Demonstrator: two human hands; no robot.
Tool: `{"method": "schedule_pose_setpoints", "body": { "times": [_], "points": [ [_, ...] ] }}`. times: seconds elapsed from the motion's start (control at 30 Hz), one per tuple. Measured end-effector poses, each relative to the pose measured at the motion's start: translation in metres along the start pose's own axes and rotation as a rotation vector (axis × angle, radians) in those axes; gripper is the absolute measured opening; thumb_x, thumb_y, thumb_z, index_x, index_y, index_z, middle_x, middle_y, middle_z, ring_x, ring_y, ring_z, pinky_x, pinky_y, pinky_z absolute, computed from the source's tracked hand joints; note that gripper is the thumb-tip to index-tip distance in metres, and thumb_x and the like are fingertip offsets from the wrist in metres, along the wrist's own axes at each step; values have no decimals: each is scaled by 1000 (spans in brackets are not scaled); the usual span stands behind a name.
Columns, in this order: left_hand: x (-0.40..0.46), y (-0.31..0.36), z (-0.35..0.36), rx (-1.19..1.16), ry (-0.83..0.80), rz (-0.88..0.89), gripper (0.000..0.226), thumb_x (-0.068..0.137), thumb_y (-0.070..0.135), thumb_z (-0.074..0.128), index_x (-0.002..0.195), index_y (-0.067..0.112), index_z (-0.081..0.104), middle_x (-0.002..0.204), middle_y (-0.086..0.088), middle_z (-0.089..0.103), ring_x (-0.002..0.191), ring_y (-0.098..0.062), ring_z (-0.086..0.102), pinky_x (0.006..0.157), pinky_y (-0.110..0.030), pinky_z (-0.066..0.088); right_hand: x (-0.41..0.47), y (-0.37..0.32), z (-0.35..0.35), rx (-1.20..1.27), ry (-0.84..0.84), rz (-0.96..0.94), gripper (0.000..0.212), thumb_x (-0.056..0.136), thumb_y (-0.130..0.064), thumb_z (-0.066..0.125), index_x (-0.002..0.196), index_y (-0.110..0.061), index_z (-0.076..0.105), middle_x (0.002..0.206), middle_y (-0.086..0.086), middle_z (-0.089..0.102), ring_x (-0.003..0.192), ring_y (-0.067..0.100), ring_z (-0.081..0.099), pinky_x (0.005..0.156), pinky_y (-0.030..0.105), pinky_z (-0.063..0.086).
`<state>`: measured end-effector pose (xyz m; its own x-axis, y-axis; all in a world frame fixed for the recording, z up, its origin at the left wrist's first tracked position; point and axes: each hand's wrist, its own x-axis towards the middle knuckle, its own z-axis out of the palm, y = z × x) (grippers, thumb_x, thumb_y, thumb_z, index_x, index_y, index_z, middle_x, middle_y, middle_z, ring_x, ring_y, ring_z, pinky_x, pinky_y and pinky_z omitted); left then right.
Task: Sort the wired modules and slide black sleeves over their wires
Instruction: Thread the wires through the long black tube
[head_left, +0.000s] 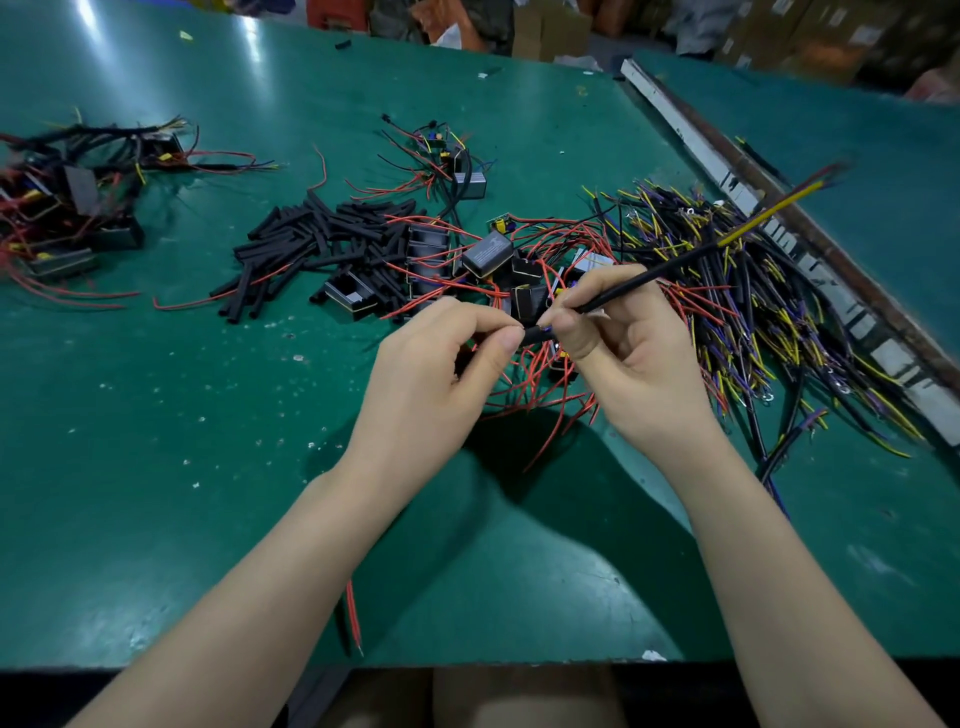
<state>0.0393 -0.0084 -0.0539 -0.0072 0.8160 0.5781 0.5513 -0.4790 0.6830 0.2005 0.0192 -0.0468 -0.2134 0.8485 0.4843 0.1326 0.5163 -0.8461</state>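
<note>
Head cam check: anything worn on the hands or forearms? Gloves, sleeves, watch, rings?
Nothing worn that shows. Left hand and right hand are bare, no gloves or visible rings. Both forearms are bare from wrist to the frame's bottom edge: no sleeves, watch, bands or wrist strap. Fingernails are short and unpainted.

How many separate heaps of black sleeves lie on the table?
1: the sleeve heap lies mid-table, left of the modules. Some sleeves may hide under the red wires.

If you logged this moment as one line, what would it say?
step: sleeving | left hand: pinches black sleeve | right hand: holds cable, feeding it in | sleeve pile: on table
</note>
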Motion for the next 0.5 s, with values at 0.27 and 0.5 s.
{"method": "schedule_pose_setpoints", "body": {
  "times": [0.27,0.5],
  "points": [
    [0,0,4,88,16,59,10,90,15,62,92,9,70,82,3,59,75,-5,47,72,-9,34,-1,3,3,-36,50,4,19,89,-13,63,90,-30,55,72,-13,57,58,0,52,59,13,39],
    [-1,-1,3,37,-91,76,11,90,15,59,91,8,67,81,-1,59,74,-10,49,70,-18,38,-2,2,7,-27,95,66,10,86,-25,63,88,-32,55,73,14,61,48,7,48,50,21,37]
  ]
}}
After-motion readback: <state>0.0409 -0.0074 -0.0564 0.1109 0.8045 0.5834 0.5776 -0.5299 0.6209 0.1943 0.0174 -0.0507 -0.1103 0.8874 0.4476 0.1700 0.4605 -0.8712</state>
